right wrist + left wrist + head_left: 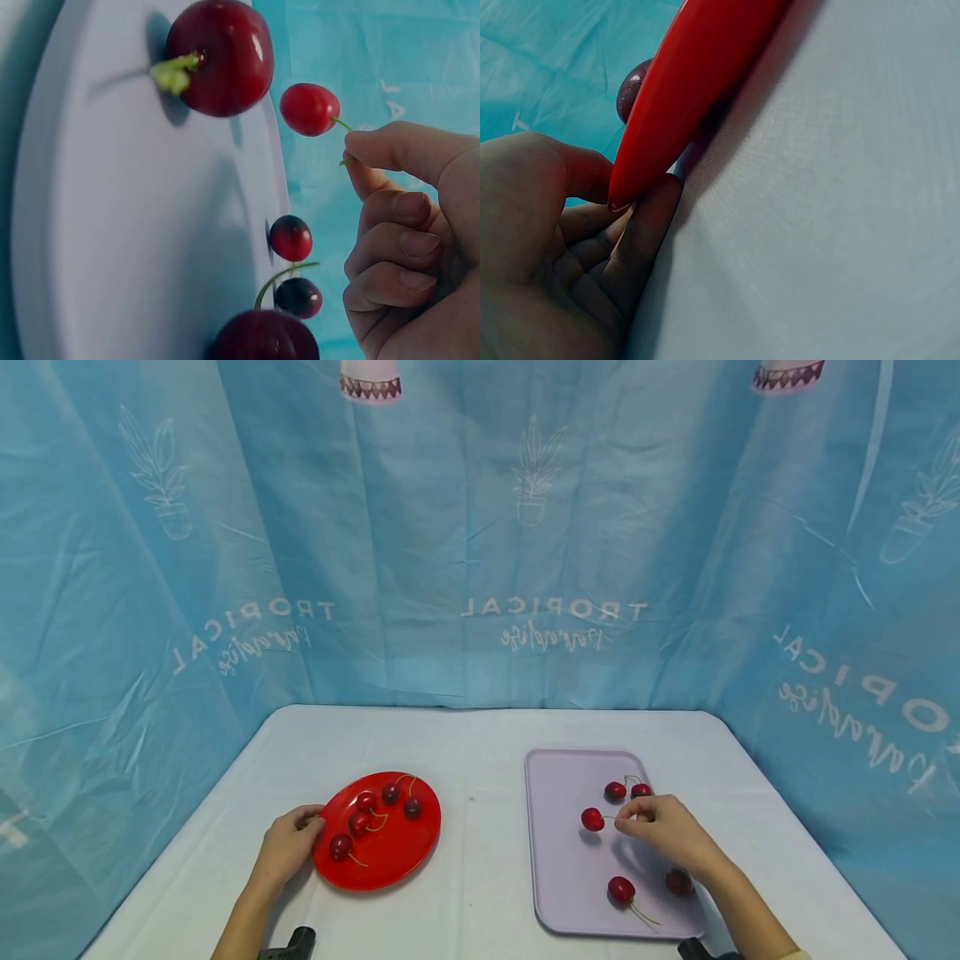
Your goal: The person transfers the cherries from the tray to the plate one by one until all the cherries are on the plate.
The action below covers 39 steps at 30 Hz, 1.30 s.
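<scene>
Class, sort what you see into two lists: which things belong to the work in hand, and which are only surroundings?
In the work:
- left hand, gripping the plate's rim
- red plate
- cherries on the plate
- right hand
- lifted cherry, held by its stem
- lilac tray
- cherries on the tray

Surroundings:
- white tabletop
- blue curtain

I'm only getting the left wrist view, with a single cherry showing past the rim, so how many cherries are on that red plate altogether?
Observer: Five cherries lie on the red plate.
Operator: And what is the right hand doing?
Observer: The right hand pinches another cherry by its stem.
Operator: What's beneath that hand?
Observer: A lilac tray with four more cherries on it.
</scene>
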{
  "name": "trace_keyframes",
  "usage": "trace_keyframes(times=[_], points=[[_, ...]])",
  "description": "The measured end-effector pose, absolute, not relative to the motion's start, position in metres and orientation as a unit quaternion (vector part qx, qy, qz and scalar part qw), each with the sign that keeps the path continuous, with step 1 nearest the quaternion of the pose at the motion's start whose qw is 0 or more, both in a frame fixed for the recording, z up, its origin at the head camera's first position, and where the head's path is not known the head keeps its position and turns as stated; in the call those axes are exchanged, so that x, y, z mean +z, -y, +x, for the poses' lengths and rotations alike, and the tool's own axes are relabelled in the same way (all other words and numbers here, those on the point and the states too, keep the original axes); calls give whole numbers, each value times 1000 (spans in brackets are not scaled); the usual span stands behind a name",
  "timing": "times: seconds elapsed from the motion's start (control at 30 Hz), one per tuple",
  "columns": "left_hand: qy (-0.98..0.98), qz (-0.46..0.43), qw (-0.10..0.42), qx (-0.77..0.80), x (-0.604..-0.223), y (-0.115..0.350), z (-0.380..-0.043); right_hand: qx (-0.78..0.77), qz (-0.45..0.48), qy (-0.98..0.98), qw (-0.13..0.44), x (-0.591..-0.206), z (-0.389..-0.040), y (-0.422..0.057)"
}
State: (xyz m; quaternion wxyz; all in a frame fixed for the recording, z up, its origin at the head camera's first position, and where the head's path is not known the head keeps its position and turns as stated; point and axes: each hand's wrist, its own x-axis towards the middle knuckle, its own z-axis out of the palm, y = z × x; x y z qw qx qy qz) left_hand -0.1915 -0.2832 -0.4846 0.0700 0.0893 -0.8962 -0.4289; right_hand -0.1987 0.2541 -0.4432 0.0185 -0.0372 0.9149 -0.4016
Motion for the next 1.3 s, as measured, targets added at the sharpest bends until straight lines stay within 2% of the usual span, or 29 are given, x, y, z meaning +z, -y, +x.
trace_keyframes(times=[0.33, 1.3], points=[[898, 90, 68, -424, -488, 285, -195, -402, -55, -914, 3, -447, -202, -244], [901, 86, 76, -419, -488, 284, -193, -419, -94, -903, 15, -460, -207, -220]])
